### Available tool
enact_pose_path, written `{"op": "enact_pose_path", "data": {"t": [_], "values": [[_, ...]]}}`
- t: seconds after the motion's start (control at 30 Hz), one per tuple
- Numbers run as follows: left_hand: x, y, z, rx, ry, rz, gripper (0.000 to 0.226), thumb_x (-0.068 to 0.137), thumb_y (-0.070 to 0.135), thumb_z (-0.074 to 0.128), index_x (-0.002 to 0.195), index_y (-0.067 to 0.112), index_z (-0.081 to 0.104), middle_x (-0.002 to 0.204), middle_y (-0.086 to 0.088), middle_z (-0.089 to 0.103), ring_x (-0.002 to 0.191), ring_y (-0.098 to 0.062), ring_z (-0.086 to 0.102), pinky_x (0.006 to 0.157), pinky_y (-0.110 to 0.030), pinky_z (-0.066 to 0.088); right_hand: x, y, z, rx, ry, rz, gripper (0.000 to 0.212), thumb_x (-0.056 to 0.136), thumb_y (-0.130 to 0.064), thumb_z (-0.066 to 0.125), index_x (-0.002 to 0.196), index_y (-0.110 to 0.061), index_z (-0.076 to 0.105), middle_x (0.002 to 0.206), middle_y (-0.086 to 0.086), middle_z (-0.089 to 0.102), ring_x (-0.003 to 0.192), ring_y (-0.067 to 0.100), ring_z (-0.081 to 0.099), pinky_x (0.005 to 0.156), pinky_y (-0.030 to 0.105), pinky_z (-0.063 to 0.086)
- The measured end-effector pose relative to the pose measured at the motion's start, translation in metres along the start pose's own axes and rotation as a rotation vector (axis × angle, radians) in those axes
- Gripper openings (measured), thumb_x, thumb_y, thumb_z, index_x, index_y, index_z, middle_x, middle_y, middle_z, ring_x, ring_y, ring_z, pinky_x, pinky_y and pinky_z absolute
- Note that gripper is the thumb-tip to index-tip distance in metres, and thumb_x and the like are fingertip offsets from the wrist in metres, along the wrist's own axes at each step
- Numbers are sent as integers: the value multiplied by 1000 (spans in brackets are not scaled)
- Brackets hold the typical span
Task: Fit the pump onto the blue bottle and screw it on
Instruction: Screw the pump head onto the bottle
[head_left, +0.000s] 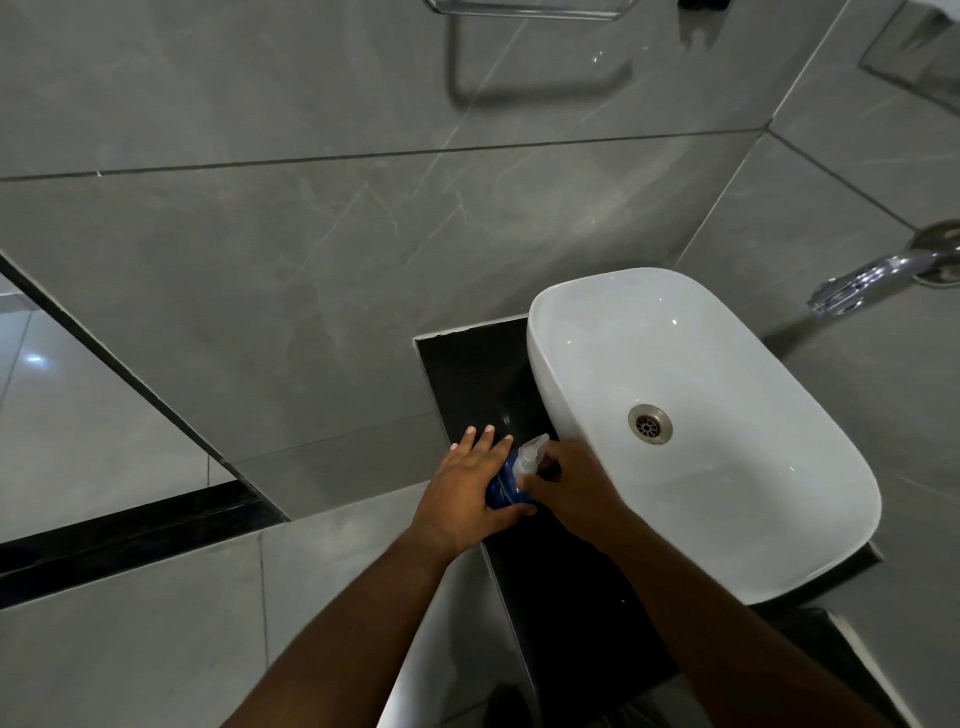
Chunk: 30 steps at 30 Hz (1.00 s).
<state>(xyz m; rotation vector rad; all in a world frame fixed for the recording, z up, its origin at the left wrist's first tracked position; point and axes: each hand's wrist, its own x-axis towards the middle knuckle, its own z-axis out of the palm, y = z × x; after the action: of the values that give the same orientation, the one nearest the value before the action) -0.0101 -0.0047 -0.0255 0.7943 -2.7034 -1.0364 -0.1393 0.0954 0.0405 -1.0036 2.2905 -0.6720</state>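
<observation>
The blue bottle (503, 487) stands on the black counter (566, 603) just left of the basin. My left hand (467, 493) wraps its left side, fingers stretched past it and thumb under its front. A clear pump (531, 454) sits on top of the bottle, its nozzle pointing up and to the right. My right hand (571, 493) is closed around the pump's base from the right. The bottle's neck and the pump's collar are hidden by my fingers.
A white basin (727, 364) with a metal drain (650, 424) fills the counter's right side. A chrome tap (872, 278) juts from the right wall. Grey tiled walls surround the counter; a mirror edge lies at far left.
</observation>
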Motion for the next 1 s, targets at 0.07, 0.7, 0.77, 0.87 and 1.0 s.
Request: {"op": "enact_pose_path", "data": {"t": [0.07,0.7,0.77,0.87,1.0], "values": [[0,0,0,4,4,7,91,77,65,62,151,32,18,162,0,12,148,-18,-1,118,-38,2,-2,0,2,37,43,6,38,81,-29,71,112,-8,63,109,7,67,100,19,64,84,25,51],[-1,-2,0,-70,24,12,86,76,61,65,148,33,27,161,0,18,148,-16,4,115,-31,1,-6,1,9,448,33,12,49,79,-12,75,124,-10,56,120,7,65,108,20,64,90,40,57],[-1,-2,0,-78,26,14,86,76,60,65,148,33,27,161,0,19,148,-15,4,114,-30,0,-6,4,9,359,22,-26,34,82,-9,70,114,-4,62,115,6,67,103,19,66,80,27,59],[0,-1,1,-88,25,11,87,75,60,66,148,33,28,161,0,19,147,-15,3,115,-31,1,-5,7,11,329,72,-11,17,81,-12,72,94,-3,68,89,5,71,85,19,70,63,17,58],[0,1,2,-120,23,-5,85,76,57,66,148,32,29,161,0,20,148,-15,5,117,-32,3,-4,3,18,454,124,8,33,77,-16,77,107,-12,65,99,5,71,93,19,69,80,36,60]]}}
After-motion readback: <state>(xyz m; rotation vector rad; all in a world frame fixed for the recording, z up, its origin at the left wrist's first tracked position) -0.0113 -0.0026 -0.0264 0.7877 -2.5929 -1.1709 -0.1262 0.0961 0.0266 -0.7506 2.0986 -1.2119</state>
